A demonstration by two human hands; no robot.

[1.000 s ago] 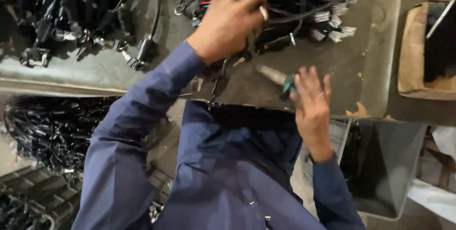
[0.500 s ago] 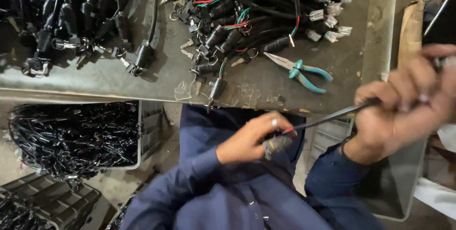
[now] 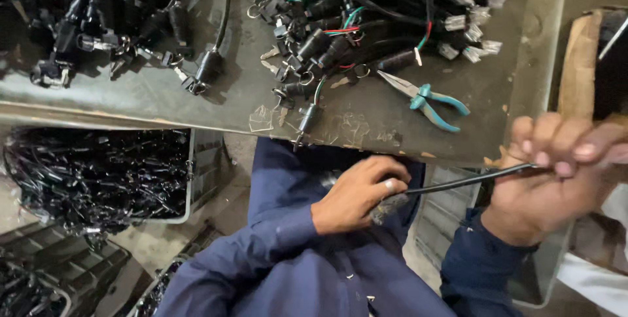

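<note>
From the head view I see the left hand low in the middle of the frame, fingers curled tight around the near end of a thin black sheathed cable, where a grey, rough-looking sleeve shows. The right hand sits at the right edge, fist closed around the cable's other end. The cable is drawn straight between the two fists, its long axis running nearly level across the frame, rising slightly toward the right. Both arms wear dark blue sleeves.

Above them, the grey metal worktable fills the upper frame. A pair of teal-handled pliers lies on it right of centre, jaws pointing to the upper left, just below a heap of black wire harnesses with coloured leads. At the left, below the table's edge, a bin of tangled black cables stands.
</note>
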